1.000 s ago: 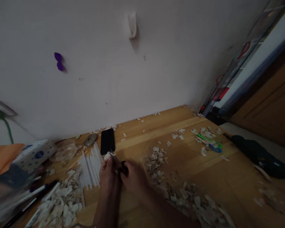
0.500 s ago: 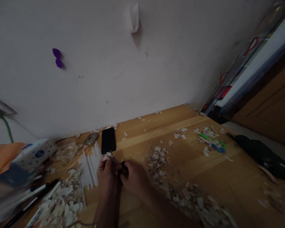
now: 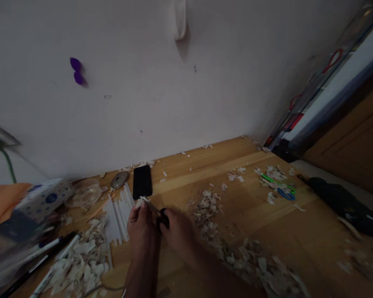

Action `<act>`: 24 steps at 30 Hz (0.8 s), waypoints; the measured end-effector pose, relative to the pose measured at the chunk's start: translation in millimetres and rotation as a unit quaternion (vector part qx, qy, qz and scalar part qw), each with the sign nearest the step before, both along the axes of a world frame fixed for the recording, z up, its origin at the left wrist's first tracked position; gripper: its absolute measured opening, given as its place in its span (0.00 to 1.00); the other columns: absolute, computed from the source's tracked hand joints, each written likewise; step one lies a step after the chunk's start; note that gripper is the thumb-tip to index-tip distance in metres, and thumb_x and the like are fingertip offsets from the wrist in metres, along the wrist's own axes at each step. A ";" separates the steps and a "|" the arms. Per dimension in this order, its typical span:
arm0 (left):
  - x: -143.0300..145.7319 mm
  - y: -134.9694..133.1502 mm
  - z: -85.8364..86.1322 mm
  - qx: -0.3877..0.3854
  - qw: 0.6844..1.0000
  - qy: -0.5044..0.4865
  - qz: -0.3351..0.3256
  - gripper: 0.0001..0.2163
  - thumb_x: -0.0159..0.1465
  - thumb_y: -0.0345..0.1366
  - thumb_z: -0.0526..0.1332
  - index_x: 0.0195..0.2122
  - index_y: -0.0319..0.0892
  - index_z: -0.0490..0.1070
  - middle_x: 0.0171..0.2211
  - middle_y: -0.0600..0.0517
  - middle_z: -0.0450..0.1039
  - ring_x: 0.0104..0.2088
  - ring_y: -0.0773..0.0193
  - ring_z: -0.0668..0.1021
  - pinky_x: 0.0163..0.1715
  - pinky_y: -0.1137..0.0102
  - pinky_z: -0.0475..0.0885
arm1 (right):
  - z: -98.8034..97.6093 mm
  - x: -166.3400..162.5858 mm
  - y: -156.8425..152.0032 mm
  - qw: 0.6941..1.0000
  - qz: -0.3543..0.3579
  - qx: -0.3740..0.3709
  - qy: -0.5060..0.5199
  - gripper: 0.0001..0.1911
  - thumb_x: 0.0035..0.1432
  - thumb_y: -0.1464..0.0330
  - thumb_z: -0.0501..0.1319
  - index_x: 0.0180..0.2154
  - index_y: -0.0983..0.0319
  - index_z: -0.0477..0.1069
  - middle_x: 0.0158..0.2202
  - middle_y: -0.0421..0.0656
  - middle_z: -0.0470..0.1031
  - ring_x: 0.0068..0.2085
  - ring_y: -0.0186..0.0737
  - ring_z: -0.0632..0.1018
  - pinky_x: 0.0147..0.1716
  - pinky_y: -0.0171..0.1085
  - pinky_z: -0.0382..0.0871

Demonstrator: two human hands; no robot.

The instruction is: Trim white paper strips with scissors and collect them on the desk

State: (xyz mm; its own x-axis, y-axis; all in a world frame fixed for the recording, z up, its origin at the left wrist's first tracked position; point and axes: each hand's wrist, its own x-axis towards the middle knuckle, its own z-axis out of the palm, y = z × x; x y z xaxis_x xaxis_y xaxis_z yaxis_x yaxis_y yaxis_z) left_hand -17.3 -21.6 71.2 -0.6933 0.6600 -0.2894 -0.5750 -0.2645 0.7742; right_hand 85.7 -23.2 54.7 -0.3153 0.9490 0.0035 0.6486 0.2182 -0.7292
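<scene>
My left hand (image 3: 141, 229) is closed on a small pale piece (image 3: 142, 201) held up at its fingertips. My right hand (image 3: 180, 232) grips black-handled scissors (image 3: 158, 214), whose blades point left and up to meet that piece. Both hands hover over the wooden table (image 3: 251, 219), just in front of a black phone (image 3: 142, 181) lying flat. A row of white strips (image 3: 118, 213) lies to the left of my left hand.
Pale cut scraps lie in piles at the lower left (image 3: 77, 265) and along the middle (image 3: 211, 215). Green and blue scissors (image 3: 278, 186) sit at the right. Markers (image 3: 46, 248), a tissue box (image 3: 43, 198), a clear bowl (image 3: 85, 192) and a dark bag (image 3: 345, 205) ring the edges.
The view has drifted slightly; my hands stay together, and the scissors' blades have lifted a little toward the pale piece.
</scene>
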 end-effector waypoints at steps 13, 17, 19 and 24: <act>5.6 -2.4 0.2 0.018 0.998 0.049 -0.027 0.16 0.47 0.37 0.77 0.33 0.41 0.75 0.28 0.55 0.79 0.27 0.70 0.79 0.30 0.76 0.75 | -1.5 1.6 -0.9 0.999 -0.007 0.014 0.028 0.11 0.57 0.69 0.62 0.43 0.59 0.73 0.42 0.44 0.79 0.44 0.45 0.77 0.41 0.37 0.64; 7.0 -2.9 4.9 0.003 0.998 0.050 -0.033 0.16 0.47 0.38 0.77 0.33 0.41 0.74 0.28 0.55 0.80 0.26 0.69 0.80 0.29 0.76 0.74 | 0.6 2.3 -0.4 1.000 -0.010 0.002 0.023 0.07 0.60 0.69 0.60 0.41 0.58 0.73 0.40 0.43 0.79 0.42 0.44 0.78 0.39 0.36 0.63; 6.8 -3.2 6.9 -0.005 0.998 0.049 -0.036 0.16 0.47 0.38 0.77 0.33 0.41 0.74 0.27 0.55 0.79 0.26 0.69 0.80 0.28 0.76 0.74 | 1.2 2.2 -0.5 1.000 -0.011 -0.001 0.023 0.06 0.61 0.69 0.60 0.41 0.58 0.73 0.39 0.43 0.79 0.41 0.43 0.78 0.38 0.36 0.63; 2.1 -4.6 3.6 -0.011 0.996 0.060 -0.067 0.16 0.48 0.38 0.76 0.34 0.41 0.75 0.29 0.54 0.79 0.27 0.67 0.80 0.28 0.74 0.74 | 1.0 1.7 -1.2 0.999 -0.018 0.011 0.029 0.07 0.59 0.69 0.61 0.41 0.58 0.72 0.40 0.44 0.78 0.42 0.44 0.77 0.39 0.36 0.63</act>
